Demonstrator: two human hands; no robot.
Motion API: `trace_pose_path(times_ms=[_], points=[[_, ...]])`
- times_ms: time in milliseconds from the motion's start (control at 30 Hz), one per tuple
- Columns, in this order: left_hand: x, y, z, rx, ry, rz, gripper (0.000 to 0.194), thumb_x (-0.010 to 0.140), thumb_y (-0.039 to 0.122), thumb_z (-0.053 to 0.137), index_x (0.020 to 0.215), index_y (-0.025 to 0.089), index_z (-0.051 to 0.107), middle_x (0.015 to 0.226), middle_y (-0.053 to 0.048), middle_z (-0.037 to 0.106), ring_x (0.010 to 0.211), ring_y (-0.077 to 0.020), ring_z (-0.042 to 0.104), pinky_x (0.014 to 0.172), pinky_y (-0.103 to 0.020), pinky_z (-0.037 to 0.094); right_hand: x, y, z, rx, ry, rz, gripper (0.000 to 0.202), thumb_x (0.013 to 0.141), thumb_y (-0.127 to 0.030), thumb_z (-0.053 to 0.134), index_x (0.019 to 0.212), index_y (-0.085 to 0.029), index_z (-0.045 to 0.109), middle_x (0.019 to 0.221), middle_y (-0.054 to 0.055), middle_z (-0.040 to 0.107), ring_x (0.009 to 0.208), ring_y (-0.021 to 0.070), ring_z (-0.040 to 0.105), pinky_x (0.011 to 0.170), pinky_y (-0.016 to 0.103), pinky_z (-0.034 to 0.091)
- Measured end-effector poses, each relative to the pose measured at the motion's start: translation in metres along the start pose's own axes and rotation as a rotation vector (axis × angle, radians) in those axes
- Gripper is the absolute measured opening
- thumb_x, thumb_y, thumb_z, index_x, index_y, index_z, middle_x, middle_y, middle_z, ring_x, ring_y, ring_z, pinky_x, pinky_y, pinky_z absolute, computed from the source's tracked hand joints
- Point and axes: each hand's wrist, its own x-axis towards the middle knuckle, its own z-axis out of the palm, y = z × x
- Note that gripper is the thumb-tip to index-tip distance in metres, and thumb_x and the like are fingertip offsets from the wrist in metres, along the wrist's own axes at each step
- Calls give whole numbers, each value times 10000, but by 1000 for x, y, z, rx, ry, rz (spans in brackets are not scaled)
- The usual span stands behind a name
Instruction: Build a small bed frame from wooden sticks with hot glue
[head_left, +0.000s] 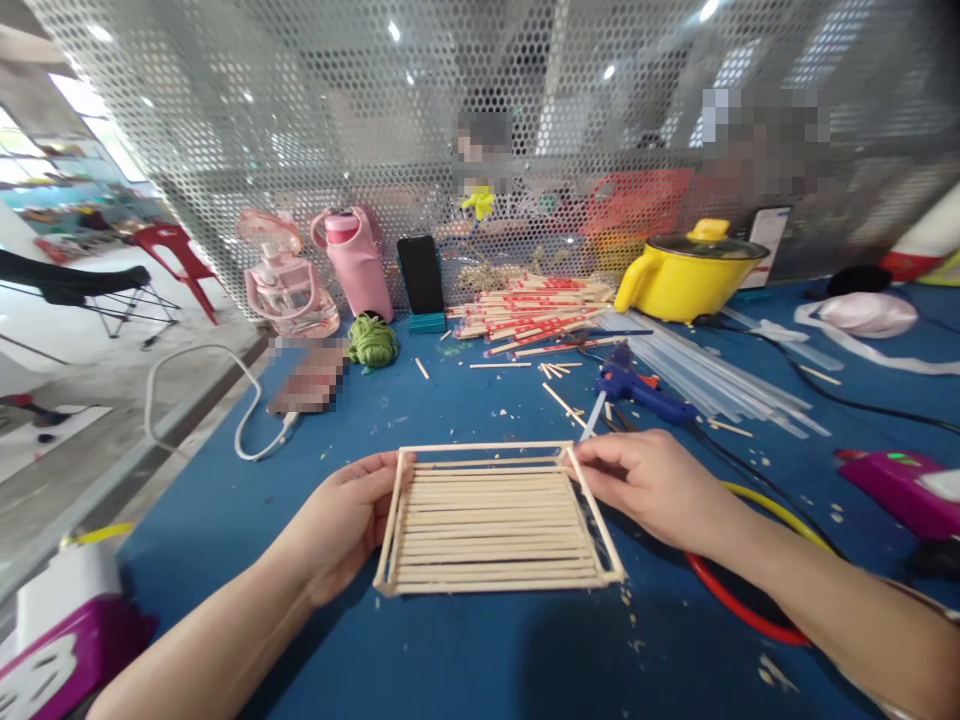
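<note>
A shallow tray of pale wooden sticks (495, 525) is held just above the blue table, its slatted floor facing me and a raised frame of sticks around it. My left hand (349, 515) grips its left end, thumb at the far left corner, the other fingers partly hidden behind. At the far right corner, my right hand (645, 480) pinches the frame between thumb and fingers. Just beyond the right hand lies a blue hot glue gun (645, 388), with a clear glue stick (593, 415) beside its nozzle.
Bundled sticks (532, 310), clear glue sticks (712, 370) and a yellow electric pot (694, 275) stand at the back. Green yarn (373, 340), a phone (421, 275) and a pink bottle (356, 260) are back left. Cables cross the blue table (450, 660); a perforated metal screen (337, 110) rises behind.
</note>
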Motion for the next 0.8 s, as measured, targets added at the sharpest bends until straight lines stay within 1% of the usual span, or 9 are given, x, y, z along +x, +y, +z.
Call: trace_pose_path(times_ms=[133,267,467,600,733,800], points=[[2,2,0,-18,12,13,101,823,224,567,802,128,587,624,-32,627,477,-112,575,476,-217,501,1,2,0,-90,13,-61,221,865,-282,481,805,-227,687,769,-9,711,675,137,629,608,227,425],[2,0,0,-35,5,40,111,802,231,609,769,131,575,580,-1,585,435,-76,524,445,-181,468,1,5,3,-127,52,-103,223,876,-282,470,838,-236,685,813,-10,719,711,139,647,616,224,435],[1,0,0,-46,0,39,98,819,225,584,816,127,580,689,-44,642,561,-125,612,536,-238,527,1,7,5,-169,68,-140,218,886,-280,464,855,-232,674,815,-13,717,719,133,652,618,224,439],[1,1,-1,-55,-17,22,63,829,189,562,825,130,584,675,-33,636,548,-118,610,527,-231,525,2,7,5,-185,89,-166,205,883,-277,472,841,-231,668,798,-13,715,713,138,652,609,230,433],[2,1,-3,-55,-28,18,34,825,153,556,808,134,580,562,19,556,421,-67,505,433,-177,461,1,6,6,-165,103,-157,196,879,-254,477,825,-224,663,808,-8,716,724,140,655,623,229,437],[3,1,-4,-44,-33,14,47,824,155,558,783,136,570,532,32,523,399,-58,471,420,-172,450,1,6,7,-154,114,-146,196,878,-251,479,805,-218,658,814,-2,717,748,145,659,644,228,442]])
